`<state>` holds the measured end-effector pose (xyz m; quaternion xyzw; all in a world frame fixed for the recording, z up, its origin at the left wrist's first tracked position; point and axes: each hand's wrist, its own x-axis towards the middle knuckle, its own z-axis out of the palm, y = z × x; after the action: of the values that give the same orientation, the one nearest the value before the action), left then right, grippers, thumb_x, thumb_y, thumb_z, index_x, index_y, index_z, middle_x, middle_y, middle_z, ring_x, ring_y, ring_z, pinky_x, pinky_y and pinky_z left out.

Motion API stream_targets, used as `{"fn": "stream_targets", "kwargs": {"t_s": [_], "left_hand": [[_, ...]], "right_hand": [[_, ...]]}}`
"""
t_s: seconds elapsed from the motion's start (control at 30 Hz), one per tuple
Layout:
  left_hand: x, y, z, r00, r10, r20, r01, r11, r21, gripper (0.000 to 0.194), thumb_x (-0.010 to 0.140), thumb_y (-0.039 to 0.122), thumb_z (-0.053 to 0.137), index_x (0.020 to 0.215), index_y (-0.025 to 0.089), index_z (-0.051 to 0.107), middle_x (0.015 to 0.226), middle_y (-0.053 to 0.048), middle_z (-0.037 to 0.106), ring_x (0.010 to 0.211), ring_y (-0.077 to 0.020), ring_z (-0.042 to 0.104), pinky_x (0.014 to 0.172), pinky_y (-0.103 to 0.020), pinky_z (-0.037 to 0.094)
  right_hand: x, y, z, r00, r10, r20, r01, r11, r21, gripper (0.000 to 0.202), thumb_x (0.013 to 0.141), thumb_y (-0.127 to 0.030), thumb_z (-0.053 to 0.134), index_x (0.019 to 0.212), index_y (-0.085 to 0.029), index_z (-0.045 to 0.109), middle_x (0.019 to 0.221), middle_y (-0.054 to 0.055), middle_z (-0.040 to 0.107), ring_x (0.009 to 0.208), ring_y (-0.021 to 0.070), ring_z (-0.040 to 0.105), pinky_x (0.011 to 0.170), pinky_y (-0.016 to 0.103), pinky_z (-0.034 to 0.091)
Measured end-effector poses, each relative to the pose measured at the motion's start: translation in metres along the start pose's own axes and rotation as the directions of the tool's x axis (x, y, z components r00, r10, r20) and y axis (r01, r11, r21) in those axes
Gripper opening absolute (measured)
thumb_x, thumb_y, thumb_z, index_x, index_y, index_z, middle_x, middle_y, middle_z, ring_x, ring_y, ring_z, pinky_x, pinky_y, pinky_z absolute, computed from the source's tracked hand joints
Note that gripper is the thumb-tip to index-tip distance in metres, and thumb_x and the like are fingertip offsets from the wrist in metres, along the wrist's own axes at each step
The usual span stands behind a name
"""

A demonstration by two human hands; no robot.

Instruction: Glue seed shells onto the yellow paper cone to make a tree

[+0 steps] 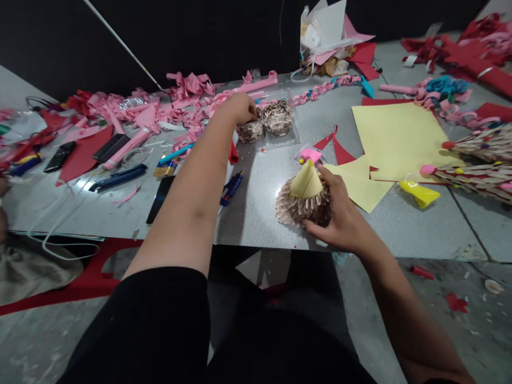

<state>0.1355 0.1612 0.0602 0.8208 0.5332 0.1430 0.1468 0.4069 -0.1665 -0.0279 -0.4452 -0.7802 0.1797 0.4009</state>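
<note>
A yellow paper cone [304, 184] stands upright near the table's front edge, its lower part covered in overlapping rows of pale brown, shell-like pieces [288, 205]. My right hand [338, 210] grips the cone from the right side, thumb low in front and fingers near the bare top. Further back, my left hand [240, 109] reaches into the left part of a clear plastic container [295, 125] full of the same loose pieces [278, 118]. Its fingers are curled together, and their tips are partly hidden. A blue glue gun [232, 188] lies between my arms.
Pink paper scraps [188, 85] and a paper chain [316, 95] spread along the back. Yellow sheets [400, 138] lie on the right, near two finished-looking decorated cones [476, 176]. A blue stapler-like tool [120, 177] and a white cable [52, 226] are on the left.
</note>
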Motion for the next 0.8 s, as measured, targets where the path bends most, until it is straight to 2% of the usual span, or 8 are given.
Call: {"fn": "stream_targets", "kwargs": {"t_s": [0.17,0.27,0.43,0.57,0.63,0.67,0.73,0.8], "left_hand": [[0.013,-0.033,0.005,0.990,0.080,-0.116,-0.095,0.986,-0.136,0.054,0.091,0.070,0.091,0.079,0.024,0.065,0.062,0.014,0.066,0.085,-0.0122,0.034,0.100,-0.033,0.038],[0.010,-0.043,0.007,0.988,0.097,-0.123,-0.118,0.978,-0.171,0.062,0.087,0.078,0.090,0.078,0.024,0.062,0.059,0.016,0.061,0.083,-0.0117,0.029,0.092,-0.033,0.036],[0.000,-0.036,0.005,0.978,0.018,-0.206,-0.047,0.989,-0.138,0.074,0.084,0.092,0.082,0.076,0.021,0.062,0.057,0.014,0.053,0.083,-0.0085,0.032,0.087,-0.031,0.040],[-0.010,-0.022,-0.006,0.951,0.015,-0.309,-0.059,0.989,-0.135,0.069,0.085,0.086,0.088,0.074,0.021,0.067,0.066,0.007,0.060,0.081,-0.0110,0.052,0.088,-0.037,0.052],[-0.031,-0.012,-0.011,0.932,0.038,-0.360,-0.091,0.987,-0.130,0.062,0.083,0.081,0.095,0.080,0.024,0.073,0.076,0.003,0.071,0.083,-0.0154,0.061,0.088,-0.041,0.058],[-0.049,-0.005,-0.013,0.923,0.074,-0.378,-0.128,0.984,-0.121,0.057,0.082,0.078,0.098,0.086,0.025,0.077,0.081,0.003,0.076,0.083,-0.0161,0.063,0.088,-0.042,0.061],[-0.100,0.013,-0.012,0.892,0.207,-0.402,-0.262,0.961,-0.087,0.047,0.087,0.071,0.100,0.100,0.029,0.083,0.091,0.006,0.084,0.084,-0.0164,0.067,0.088,-0.042,0.067],[-0.166,0.039,-0.003,0.834,0.322,-0.447,-0.384,0.922,-0.052,0.029,0.102,0.056,0.091,0.113,0.030,0.089,0.103,0.005,0.089,0.090,-0.0194,0.076,0.090,-0.045,0.070]], "right_hand": [[0.000,0.001,0.001,1.000,-0.001,-0.007,0.001,1.000,0.009,0.122,0.084,-0.024,0.083,0.187,-0.034,0.018,0.167,0.017,0.052,0.159,0.0475,0.054,0.135,0.080,0.045],[0.000,0.002,0.001,1.000,-0.018,-0.015,0.018,1.000,0.006,0.120,0.086,-0.024,0.082,0.187,-0.033,0.018,0.165,0.018,0.052,0.156,0.0463,0.057,0.134,0.080,0.046],[0.001,0.000,-0.002,1.000,0.011,0.013,-0.011,1.000,0.011,0.118,0.087,-0.025,0.083,0.186,-0.033,0.019,0.167,0.019,0.051,0.159,0.0471,0.056,0.136,0.079,0.045],[0.000,0.000,-0.002,1.000,0.014,0.019,-0.014,1.000,0.006,0.118,0.089,-0.026,0.082,0.187,-0.034,0.016,0.172,0.019,0.048,0.163,0.0484,0.053,0.138,0.081,0.042],[0.000,0.000,-0.002,1.000,0.012,0.019,-0.012,1.000,0.000,0.121,0.089,-0.026,0.083,0.187,-0.036,0.014,0.173,0.018,0.047,0.165,0.0488,0.052,0.139,0.082,0.041],[0.000,0.000,-0.002,1.000,0.011,0.019,-0.011,1.000,-0.002,0.121,0.089,-0.026,0.083,0.187,-0.036,0.014,0.173,0.018,0.048,0.165,0.0489,0.051,0.139,0.082,0.041],[-0.001,-0.001,-0.002,1.000,0.009,0.019,-0.009,1.000,-0.006,0.121,0.088,-0.025,0.083,0.187,-0.036,0.015,0.171,0.018,0.049,0.165,0.0490,0.051,0.139,0.081,0.041],[-0.001,-0.003,-0.002,1.000,0.012,0.020,-0.012,1.000,-0.009,0.119,0.089,-0.025,0.083,0.187,-0.036,0.016,0.171,0.018,0.050,0.163,0.0487,0.052,0.138,0.080,0.043]]}}
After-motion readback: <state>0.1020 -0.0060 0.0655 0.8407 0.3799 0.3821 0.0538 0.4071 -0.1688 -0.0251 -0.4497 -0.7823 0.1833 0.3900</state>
